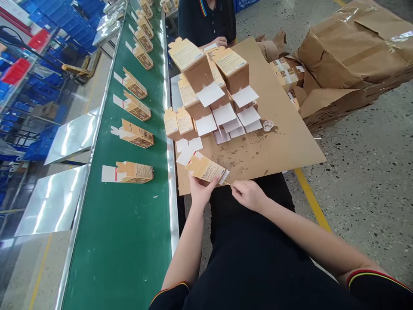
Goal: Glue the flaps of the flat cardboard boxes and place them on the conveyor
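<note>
My left hand (200,189) is closed around a small tan carton (206,168) with printed text, held tilted above the front of the cardboard-topped table. White flaps stick out at both ends of this carton, and a red line crosses the far one. At its near right end, my right hand (250,193) is in a fist with the fingertips pinched on a thin stick (227,183). The stick's tip meets the carton's white end flap. Beyond my hands, stacked tan cartons (232,69) have their white flaps hanging open toward me.
On my left runs a green conveyor belt (122,224) with a row of cartons (138,172). A small clear cup (267,125) stands among wet spots on the cardboard sheet (284,146). Another person (206,21) sits across. Brown-paper-wrapped bundles (355,47) lie at right.
</note>
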The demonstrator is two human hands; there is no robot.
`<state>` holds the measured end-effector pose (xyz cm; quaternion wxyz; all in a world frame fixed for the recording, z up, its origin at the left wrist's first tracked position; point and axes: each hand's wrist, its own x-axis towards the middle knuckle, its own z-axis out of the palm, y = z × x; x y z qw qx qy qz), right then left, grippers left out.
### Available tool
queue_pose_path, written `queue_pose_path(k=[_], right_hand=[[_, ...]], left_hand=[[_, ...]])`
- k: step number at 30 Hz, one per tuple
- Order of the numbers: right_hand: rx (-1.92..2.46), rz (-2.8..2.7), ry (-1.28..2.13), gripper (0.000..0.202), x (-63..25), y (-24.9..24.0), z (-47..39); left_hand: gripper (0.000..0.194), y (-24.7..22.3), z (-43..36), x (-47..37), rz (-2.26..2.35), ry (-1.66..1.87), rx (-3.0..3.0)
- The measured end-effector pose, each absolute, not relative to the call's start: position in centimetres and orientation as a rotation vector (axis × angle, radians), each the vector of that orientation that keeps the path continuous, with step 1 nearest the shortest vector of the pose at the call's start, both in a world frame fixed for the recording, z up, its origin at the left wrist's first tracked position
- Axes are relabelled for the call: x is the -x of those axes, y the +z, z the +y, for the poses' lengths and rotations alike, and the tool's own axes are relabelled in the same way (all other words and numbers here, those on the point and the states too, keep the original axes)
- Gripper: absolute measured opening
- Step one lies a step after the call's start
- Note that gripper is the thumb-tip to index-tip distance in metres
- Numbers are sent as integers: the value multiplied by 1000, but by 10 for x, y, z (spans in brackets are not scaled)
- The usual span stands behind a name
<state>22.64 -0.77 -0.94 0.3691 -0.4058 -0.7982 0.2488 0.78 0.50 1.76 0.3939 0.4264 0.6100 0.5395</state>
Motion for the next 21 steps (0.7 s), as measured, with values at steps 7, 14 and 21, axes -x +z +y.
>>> queue_pose_path(k=[7, 14, 21], right_hand=[[1161, -1852, 746, 29, -257, 0, -29], [1224, -1743, 807, 24, -273, -1, -46], [1227, -1695, 834, 26, -277, 4, -57]], left_hand=[[88, 9, -7, -18, 1723, 1324, -1139], [87, 12, -11, -18, 1827, 1224, -1224], [83, 7, -8, -24, 1925, 1210, -1311]])
